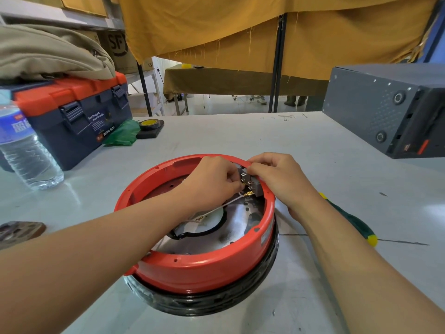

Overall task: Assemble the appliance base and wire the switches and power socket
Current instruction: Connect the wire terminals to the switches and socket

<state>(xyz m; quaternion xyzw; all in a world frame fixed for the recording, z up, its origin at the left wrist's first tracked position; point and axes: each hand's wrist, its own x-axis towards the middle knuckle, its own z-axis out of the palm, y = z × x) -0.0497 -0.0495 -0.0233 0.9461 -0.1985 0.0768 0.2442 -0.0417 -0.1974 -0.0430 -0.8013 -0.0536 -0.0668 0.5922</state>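
A round red appliance base (192, 268) lies upside down on a black ring in the middle of the table. At its far inner rim sits a grey switch block (248, 180) with metal terminals. My left hand (212, 179) reaches into the base and pinches a wire end at the block. A white wire with a brass connector (246, 195) runs from just below the block down over the silver plate inside. My right hand (281, 177) grips the block and the rim from the right side.
A green-handled screwdriver (356, 222) lies to the right behind my right forearm. A water bottle (24, 150) and a red-lidded toolbox (77, 116) stand at the left. A roll of tape (150, 124) lies behind them. A dark metal box (390, 112) occupies the right rear.
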